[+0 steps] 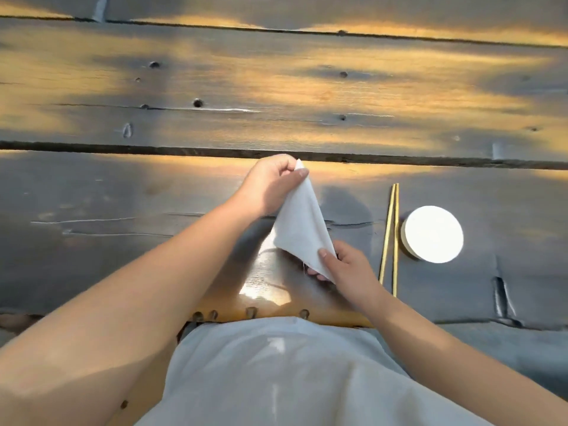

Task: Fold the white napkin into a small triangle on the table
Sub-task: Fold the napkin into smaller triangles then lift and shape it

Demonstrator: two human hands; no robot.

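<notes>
A dining spot: a worn plank table (276, 87) carries chopsticks (390, 238) and a small white dish (431, 233) at three o'clock.

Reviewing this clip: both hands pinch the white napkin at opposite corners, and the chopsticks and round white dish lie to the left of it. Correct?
Not quite. The head view shows the chopsticks and round white dish to the right of the white napkin, not the left. The rest holds: the left hand and right hand pinch opposite corners.
</notes>
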